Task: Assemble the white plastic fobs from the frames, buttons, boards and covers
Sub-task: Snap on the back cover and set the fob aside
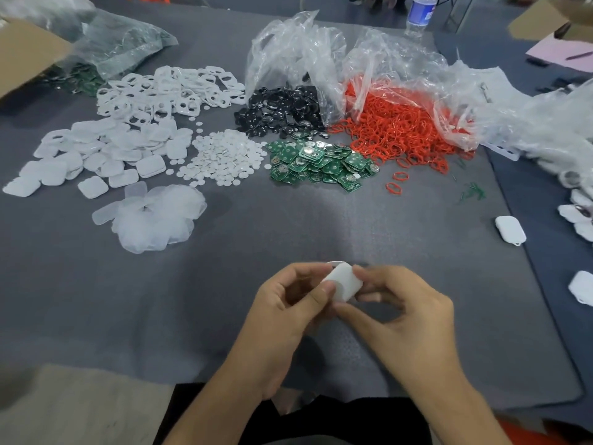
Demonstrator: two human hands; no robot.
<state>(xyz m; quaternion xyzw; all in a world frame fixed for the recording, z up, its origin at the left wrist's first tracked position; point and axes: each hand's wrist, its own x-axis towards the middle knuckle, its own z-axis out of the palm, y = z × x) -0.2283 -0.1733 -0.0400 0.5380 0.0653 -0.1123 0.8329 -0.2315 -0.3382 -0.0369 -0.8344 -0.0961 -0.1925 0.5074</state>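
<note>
— Near centre, above the grey mat (pixel 224 284): where's the piece?
— Left hand (pixel 288 303) and right hand (pixel 407 309) both pinch one white fob (pixel 341 282), fingers curled round it (seam hidden).
— Progress?
— Few finished fobs (pixel 510 229) at right. Frames (pixel 170 88), covers (pixel 96 152), buttons (pixel 224 159) and boards (pixel 321 165) lie heaped far side. Most remains, I judge.
— Room?
— Open mat around my hands; its near edge lies under my forearms.

Grey table (pixel 321 226), white frames (pixel 167 88), covers (pixel 96 152), green boards (pixel 321 165), red rings (pixel 401 130)
</note>
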